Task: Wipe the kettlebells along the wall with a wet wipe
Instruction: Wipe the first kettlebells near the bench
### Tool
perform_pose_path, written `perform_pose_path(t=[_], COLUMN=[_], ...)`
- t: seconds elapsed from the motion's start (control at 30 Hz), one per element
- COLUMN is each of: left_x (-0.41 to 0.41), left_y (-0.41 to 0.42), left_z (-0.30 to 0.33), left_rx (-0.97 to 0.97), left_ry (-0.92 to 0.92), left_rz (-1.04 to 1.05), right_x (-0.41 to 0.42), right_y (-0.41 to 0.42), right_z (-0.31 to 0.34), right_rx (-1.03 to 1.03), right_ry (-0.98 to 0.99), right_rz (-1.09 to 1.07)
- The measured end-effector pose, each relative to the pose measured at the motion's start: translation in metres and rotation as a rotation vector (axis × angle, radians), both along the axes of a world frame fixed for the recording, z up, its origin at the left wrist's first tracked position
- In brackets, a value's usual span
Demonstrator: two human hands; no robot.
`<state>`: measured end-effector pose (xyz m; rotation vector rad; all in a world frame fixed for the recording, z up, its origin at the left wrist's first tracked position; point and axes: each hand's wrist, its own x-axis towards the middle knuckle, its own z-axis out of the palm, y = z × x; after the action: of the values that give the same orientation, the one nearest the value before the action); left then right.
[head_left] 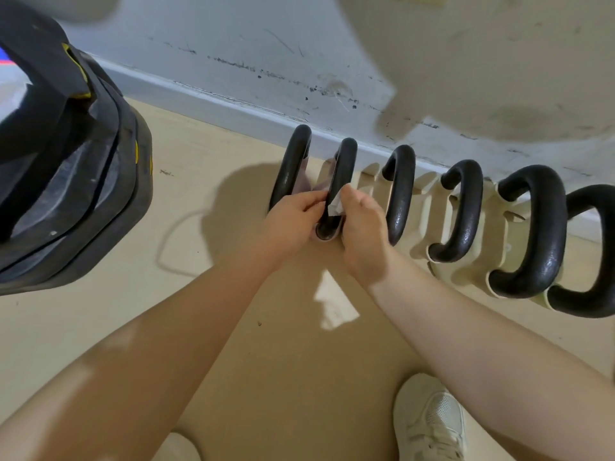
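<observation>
The floor (186,201) is a pale beige sheet, lit in patches, and it meets a white skirting board (206,99) under a scuffed, chipped grey-white wall (253,38). Along that wall stands a row of kettlebells (462,211), six black handles showing, their bodies cream-coloured and mostly lost beneath the handles. The person bends over the second kettlebell from the left (342,174). The left hand (293,221) curls its fingers against the near end of that handle, and the right hand (364,227) pinches a white wet wipe (333,207) against the same handle, thumb on top. A stack of black weight plates (66,168) with yellow marks looms at the left, cut off by the edge. One white shoe (429,420) shows at the bottom, a second only as a blurred sliver. The rightmost handle runs out of view. A thin loop-shaped mark lies on the floor by the hands' shadow; what it is cannot be made out.
</observation>
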<state>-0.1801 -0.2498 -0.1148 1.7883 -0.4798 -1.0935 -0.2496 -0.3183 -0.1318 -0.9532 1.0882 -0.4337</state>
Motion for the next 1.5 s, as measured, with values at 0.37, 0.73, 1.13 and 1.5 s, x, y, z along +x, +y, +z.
perform_pose_path(t=[0.37, 0.73, 1.13, 1.5], left_x=[-0.001, -0.004, -0.006, -0.017], left_y=[0.000, 0.003, 0.008, 0.001], left_z=[-0.002, 0.001, 0.004, -0.002], left_rx=[0.030, 0.003, 0.060, 0.095], left_ry=[-0.045, -0.049, -0.071, -0.176], left_rz=[-0.014, 0.009, -0.043, 0.096], right_x=[-0.029, -0.018, 0.023, 0.038], right_y=[0.045, 0.041, -0.063, -0.101], right_z=[-0.033, -0.022, 0.034, 0.042], right_rx=[-0.299, -0.248, -1.406, -1.504], right_ry=[0.107, 0.013, 0.828, 0.705], right_rz=[0.132, 0.292, 1.250, 1.373])
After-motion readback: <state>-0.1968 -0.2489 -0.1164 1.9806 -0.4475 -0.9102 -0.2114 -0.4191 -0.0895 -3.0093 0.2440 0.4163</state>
